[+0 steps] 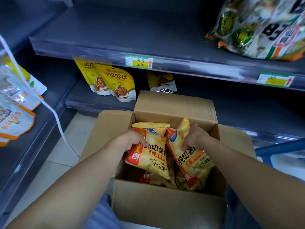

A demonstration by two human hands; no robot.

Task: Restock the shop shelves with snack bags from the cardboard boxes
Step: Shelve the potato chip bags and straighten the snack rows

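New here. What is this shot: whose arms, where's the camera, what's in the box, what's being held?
There is no robot here: a person is working with bare hands. The single picture comes from a wide-angle camera worn on the head, looking forward and down, so both arms reach in from the bottom edge. An open cardboard box sits close to the person, in front of dark shop shelves. It holds yellow-and-red chip bags. The left hand grips the left chip bag near its top. The right hand grips the right chip bag beside it. More bags lie underneath. On the lower shelf behind the box stand yellow walnut bags. The upper shelf carries large snack bags at the right and a price label on its front edge.
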